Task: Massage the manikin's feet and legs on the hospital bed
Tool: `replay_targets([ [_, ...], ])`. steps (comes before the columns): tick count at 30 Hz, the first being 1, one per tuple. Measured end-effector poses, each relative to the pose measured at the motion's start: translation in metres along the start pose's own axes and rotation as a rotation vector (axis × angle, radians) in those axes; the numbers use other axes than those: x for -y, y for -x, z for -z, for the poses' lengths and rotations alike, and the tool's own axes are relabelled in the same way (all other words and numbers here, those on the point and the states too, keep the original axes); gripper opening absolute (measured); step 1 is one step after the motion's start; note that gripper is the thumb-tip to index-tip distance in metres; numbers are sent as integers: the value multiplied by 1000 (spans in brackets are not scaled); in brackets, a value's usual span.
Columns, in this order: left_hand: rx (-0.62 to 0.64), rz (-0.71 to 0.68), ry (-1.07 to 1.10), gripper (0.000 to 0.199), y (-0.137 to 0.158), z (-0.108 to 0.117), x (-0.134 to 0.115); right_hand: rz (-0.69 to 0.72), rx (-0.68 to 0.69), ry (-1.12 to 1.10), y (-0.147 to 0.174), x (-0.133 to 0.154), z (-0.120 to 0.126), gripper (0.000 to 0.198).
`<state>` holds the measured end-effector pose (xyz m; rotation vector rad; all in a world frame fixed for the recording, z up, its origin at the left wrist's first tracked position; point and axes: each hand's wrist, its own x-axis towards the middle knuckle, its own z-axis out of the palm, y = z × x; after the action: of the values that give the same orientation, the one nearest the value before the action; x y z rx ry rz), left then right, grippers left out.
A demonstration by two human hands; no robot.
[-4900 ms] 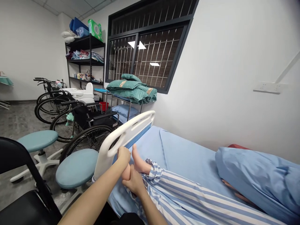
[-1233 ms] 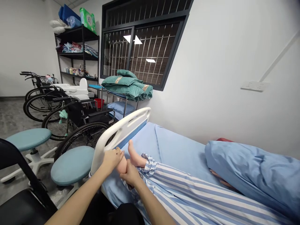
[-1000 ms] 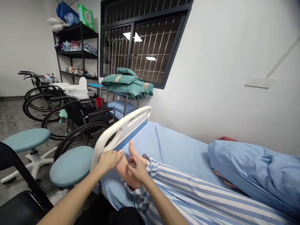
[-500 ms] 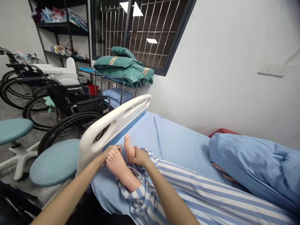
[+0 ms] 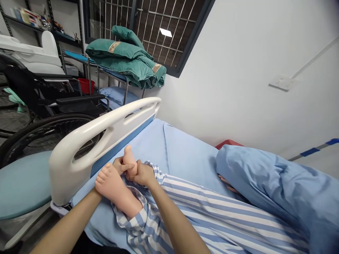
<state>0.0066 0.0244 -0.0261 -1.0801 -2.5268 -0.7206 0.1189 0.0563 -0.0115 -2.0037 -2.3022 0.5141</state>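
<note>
Two smooth, mannequin-like feet stick out of blue-and-white striped trousers [image 5: 201,197] on a bed. My left hand [image 5: 119,165] is closed on the far foot [image 5: 129,157], its thumb laid across the front of it. My right hand [image 5: 144,173] wraps round the same foot lower down, at the heel and ankle. The near foot [image 5: 109,183] rests toes up over my left wrist and hides part of it. Some of my left fingers are out of sight behind the far foot.
A cream bed end board [image 5: 106,123] stands just beyond the feet. A blue quilt [image 5: 267,180] covers the body at right, with fingertips showing under its edge. A wheelchair [image 5: 50,102], a round stool [image 5: 25,183] and a rack with green quilts [image 5: 127,58] stand past the board.
My left hand has moved from beside the near foot's toes onto the far foot. My right hand keeps its hold there. The view has shifted closer and to the right.
</note>
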Motion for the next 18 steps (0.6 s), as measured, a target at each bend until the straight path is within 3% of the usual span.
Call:
replay_targets([
  [8, 108, 22, 163, 36, -2, 13, 1, 8, -19, 45, 3, 2, 2, 56],
  [18, 133, -30, 74, 35, 0, 11, 1, 18, -31, 66, -1, -1, -3, 58],
])
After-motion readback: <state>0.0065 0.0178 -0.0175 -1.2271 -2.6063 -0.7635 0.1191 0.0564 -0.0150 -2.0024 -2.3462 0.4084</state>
